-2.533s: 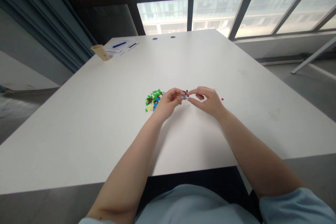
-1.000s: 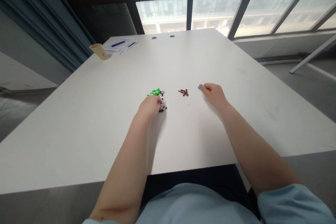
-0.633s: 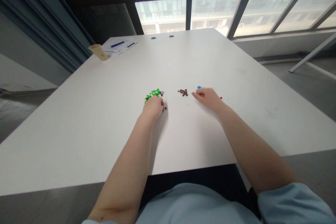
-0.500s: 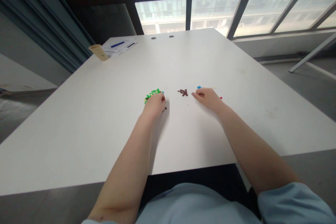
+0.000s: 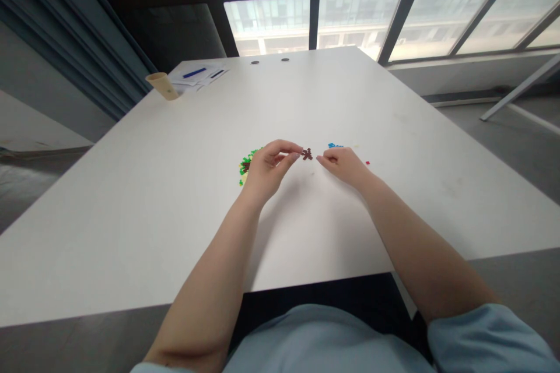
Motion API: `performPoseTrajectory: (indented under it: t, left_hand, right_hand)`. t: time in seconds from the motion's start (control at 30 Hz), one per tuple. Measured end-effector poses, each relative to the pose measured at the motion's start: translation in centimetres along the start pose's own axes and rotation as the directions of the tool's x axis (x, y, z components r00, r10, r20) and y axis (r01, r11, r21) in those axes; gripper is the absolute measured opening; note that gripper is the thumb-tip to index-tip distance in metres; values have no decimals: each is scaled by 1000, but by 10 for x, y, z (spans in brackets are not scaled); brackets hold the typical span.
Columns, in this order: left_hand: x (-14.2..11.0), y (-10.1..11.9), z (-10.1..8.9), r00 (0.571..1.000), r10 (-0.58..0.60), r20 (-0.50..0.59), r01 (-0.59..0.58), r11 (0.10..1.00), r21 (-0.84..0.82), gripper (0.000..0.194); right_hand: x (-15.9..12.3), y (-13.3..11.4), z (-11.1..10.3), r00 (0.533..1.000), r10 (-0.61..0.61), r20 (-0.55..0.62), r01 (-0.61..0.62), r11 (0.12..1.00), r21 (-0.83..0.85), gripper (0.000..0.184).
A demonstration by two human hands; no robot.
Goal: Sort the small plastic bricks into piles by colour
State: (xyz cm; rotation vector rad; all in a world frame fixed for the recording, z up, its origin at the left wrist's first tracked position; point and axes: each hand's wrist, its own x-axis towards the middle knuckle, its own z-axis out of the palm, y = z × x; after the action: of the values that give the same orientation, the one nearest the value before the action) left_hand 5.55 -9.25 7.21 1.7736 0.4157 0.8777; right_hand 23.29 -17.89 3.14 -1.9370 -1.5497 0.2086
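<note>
My left hand (image 5: 272, 170) reaches over the table with thumb and index finger closed at the left end of a small cluster of brown building bricks (image 5: 307, 154). Its fingertips cover that end of the cluster. Just right of the bricks, my right hand (image 5: 343, 162) rests low with its fingers curled and thumb and index pressed together; whatever they hold is too small to make out. Partly behind my left hand lies a pile of green, yellow and brown bricks (image 5: 245, 166). Several blue bricks (image 5: 335, 145) sit just beyond my right hand.
A small red piece (image 5: 368, 162) lies right of my right hand on the white table (image 5: 324, 99). At the far left stand a tan paper cup (image 5: 163, 87) and papers (image 5: 188, 78) with a blue pen (image 5: 195, 73) on them. Windows rise behind the table.
My left hand has moved right, from beside the green pile to the brown bricks, its fingers now reaching their left end. My right hand has hardly moved.
</note>
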Motion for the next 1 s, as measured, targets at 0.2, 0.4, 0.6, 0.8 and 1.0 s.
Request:
performPoseTrajectory:
  t: [0.2, 0.4, 0.6, 0.8, 1.0]
  left_hand:
    - [0, -3, 3, 995, -93, -24, 87, 977, -197, 25]
    - [0, -13, 11, 988, -147, 56, 156, 868, -471, 40]
    - [-4, -17, 19, 978, -172, 119, 208, 852, -480, 48]
    - [-5, -17, 18, 975, -122, 186, 211, 774, -597, 43]
    - [-5, -16, 20, 964, -119, 238, 256, 657, -709, 36]
  right_hand:
    - [-1, 0, 1, 1000, -15, -10, 15, 1000, 7, 38]
    - [-1, 0, 1, 1000, -11, -17, 11, 1000, 7, 37]
    - [0, 1, 2, 1000, -20, -24, 20, 1000, 4, 37]
    - [0, 0, 3, 1000, -13, -25, 13, 1000, 11, 37]
    - [0, 1, 3, 999, -32, -22, 32, 999, 11, 37]
